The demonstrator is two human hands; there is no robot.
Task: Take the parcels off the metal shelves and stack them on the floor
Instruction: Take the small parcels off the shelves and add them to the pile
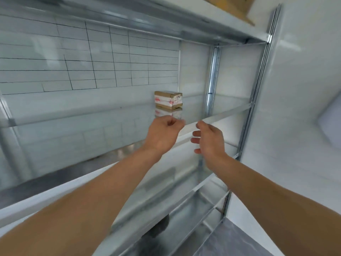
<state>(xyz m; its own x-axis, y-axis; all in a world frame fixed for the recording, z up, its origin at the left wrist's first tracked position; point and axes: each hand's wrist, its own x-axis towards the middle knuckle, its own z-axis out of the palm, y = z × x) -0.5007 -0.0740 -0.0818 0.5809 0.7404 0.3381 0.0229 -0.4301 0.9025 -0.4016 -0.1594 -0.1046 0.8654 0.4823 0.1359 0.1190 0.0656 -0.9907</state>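
A small brown cardboard parcel (168, 99) with white tape and a label reading 5763 sits at the back of a metal shelf (92, 112), near its right end. Its reflection shows on the shiny shelf surface. My left hand (163, 134) is raised just below and in front of the parcel, fingers loosely curled, holding nothing. My right hand (207, 139) is beside it to the right, fingers relaxed and spread, also holding nothing. Neither hand touches the parcel.
The shelf unit has a metal upright (213, 76) at the back right and another upright (258, 85) at the front right. A lower shelf (184, 209) lies below my arms. A white wall (304, 108) stands to the right. A brown cardboard edge (234, 8) shows on the top shelf.
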